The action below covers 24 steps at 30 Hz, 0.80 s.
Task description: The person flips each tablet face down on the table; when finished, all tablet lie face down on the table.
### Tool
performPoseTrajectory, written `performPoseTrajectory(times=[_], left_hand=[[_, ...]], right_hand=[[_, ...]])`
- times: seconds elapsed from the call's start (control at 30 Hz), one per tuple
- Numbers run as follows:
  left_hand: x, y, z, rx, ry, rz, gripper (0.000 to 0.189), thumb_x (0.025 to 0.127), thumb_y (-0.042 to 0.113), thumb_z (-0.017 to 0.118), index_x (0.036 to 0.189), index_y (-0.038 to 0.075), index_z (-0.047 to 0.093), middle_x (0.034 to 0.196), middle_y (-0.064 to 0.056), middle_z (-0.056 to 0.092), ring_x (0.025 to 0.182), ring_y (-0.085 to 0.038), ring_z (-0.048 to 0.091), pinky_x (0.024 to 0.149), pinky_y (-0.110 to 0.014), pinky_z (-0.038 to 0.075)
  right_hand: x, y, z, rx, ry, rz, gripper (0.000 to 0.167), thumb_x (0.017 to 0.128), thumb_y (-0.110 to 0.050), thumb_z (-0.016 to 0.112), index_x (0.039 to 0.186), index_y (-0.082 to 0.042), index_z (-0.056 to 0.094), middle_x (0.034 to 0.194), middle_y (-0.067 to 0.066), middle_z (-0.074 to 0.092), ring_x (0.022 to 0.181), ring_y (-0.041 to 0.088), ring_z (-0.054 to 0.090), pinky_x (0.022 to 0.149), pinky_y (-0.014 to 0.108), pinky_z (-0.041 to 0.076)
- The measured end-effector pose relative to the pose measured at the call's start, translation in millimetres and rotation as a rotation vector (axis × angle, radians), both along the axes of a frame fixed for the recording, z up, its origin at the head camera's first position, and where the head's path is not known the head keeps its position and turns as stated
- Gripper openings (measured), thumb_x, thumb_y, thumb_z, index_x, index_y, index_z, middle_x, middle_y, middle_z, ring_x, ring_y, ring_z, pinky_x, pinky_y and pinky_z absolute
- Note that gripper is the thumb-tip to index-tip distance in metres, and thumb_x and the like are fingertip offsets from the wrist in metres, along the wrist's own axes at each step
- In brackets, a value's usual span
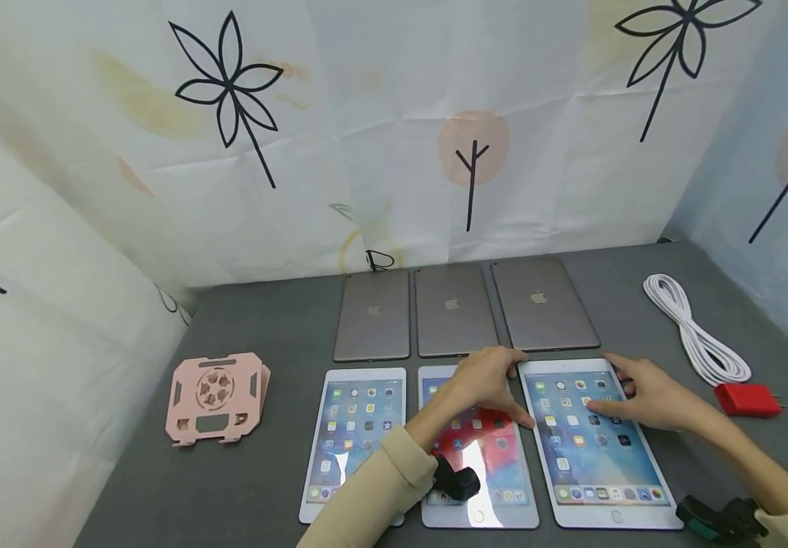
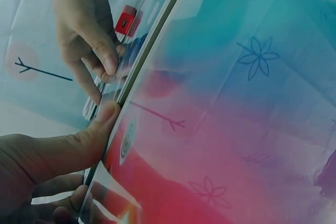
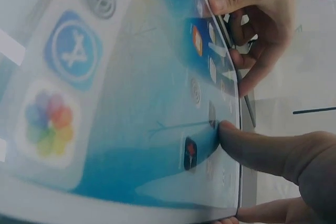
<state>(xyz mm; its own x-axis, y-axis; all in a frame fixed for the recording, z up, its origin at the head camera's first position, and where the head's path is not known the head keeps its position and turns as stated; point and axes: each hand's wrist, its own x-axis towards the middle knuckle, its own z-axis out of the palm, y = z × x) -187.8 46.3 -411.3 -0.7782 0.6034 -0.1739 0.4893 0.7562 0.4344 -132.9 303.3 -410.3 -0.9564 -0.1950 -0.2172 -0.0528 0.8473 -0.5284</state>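
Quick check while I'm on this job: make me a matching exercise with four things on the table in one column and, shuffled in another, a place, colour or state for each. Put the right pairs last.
Things
1. stand
2. plug
3. cable
4. rightmost front-row tablet

Descriptions
A. screen lit, with the left hand and right hand at its sides
B. white, gathered in a bundle
C. pink, left of all the tablets
D. red, with metal prongs

Pairs: 1-C, 2-D, 3-B, 4-A
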Motion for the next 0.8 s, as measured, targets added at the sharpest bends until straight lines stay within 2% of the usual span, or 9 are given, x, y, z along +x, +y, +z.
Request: performPoseTrajectory(times=[0.1, 0.2, 0.3, 0.4, 0.5, 0.57, 0.8], left_hand=[[0.6, 2.6, -0.9, 0.045, -0.032, 0.048, 0.093, 0.056, 0.045, 0.101, 0.14, 0.026, 0.064, 0.101, 0.013, 0.066, 0.071, -0.002, 0.052, 0.058, -0.018, 0.042], [1.0, 4.3, -0.6, 0.081, -0.046, 0.088, 0.09, 0.054, 0.039, 0.103, 0.136, 0.025, 0.068, 0.093, 0.015, 0.061, 0.063, -0.003, 0.05, 0.053, -0.019, 0.04], [1.9, 5.2, -0.3, 0.106, -0.052, 0.117, 0.087, 0.054, 0.034, 0.103, 0.134, 0.024, 0.07, 0.087, 0.015, 0.059, 0.059, -0.004, 0.048, 0.051, -0.02, 0.038], [3.3, 5.7, -0.1, 0.117, -0.063, 0.142, 0.087, 0.054, 0.031, 0.104, 0.133, 0.024, 0.07, 0.085, 0.014, 0.058, 0.058, -0.005, 0.048, 0.05, -0.02, 0.038], [4.3, 6.5, 0.1, 0.115, -0.075, 0.158, 0.088, 0.053, 0.031, 0.104, 0.134, 0.024, 0.07, 0.085, 0.013, 0.058, 0.059, -0.005, 0.049, 0.051, -0.02, 0.039], [4.7, 7.2, 0.4, 0.109, -0.077, 0.163, 0.089, 0.052, 0.031, 0.104, 0.134, 0.025, 0.07, 0.085, 0.014, 0.059, 0.059, -0.005, 0.049, 0.051, -0.02, 0.04], [4.7, 9.1, 0.4, 0.111, -0.07, 0.149, 0.089, 0.054, 0.032, 0.104, 0.135, 0.026, 0.068, 0.084, 0.012, 0.059, 0.058, -0.005, 0.047, 0.05, -0.02, 0.037]], right_hand=[[-0.5, 0, 2.2, -0.039, -0.065, -0.026, 0.097, 0.088, -0.028, 0.081, 0.145, 0.027, 0.026, 0.119, 0.04, 0.054, 0.096, 0.038, 0.062, 0.075, 0.043, 0.057], [-0.4, -1, 3.6, -0.095, -0.115, -0.058, 0.096, 0.089, -0.024, 0.08, 0.147, 0.026, 0.022, 0.119, 0.037, 0.05, 0.097, 0.036, 0.058, 0.074, 0.036, 0.053], [-0.3, -1, 4.4, -0.172, -0.145, -0.081, 0.091, 0.09, -0.016, 0.077, 0.148, 0.025, 0.02, 0.116, 0.031, 0.05, 0.096, 0.03, 0.054, 0.072, 0.029, 0.049], [-1.0, 1, 4.2, -0.226, -0.162, -0.096, 0.087, 0.091, -0.009, 0.074, 0.149, 0.024, 0.02, 0.117, 0.03, 0.049, 0.098, 0.028, 0.052, 0.075, 0.029, 0.047], [-2.1, 5, 4.1, -0.253, -0.179, -0.1, 0.084, 0.091, -0.006, 0.072, 0.15, 0.022, 0.019, 0.123, 0.035, 0.046, 0.102, 0.031, 0.051, 0.081, 0.035, 0.047], [-2.4, 9, 4.2, -0.279, -0.199, -0.103, 0.084, 0.091, -0.004, 0.071, 0.152, 0.02, 0.018, 0.124, 0.033, 0.047, 0.102, 0.03, 0.053, 0.081, 0.034, 0.049], [-1.5, 25, 10.0, -0.441, -0.244, -0.069, 0.085, 0.095, -0.006, 0.066, 0.158, 0.012, 0.012, 0.124, 0.015, 0.057, 0.098, 0.009, 0.059, 0.079, 0.023, 0.05]])
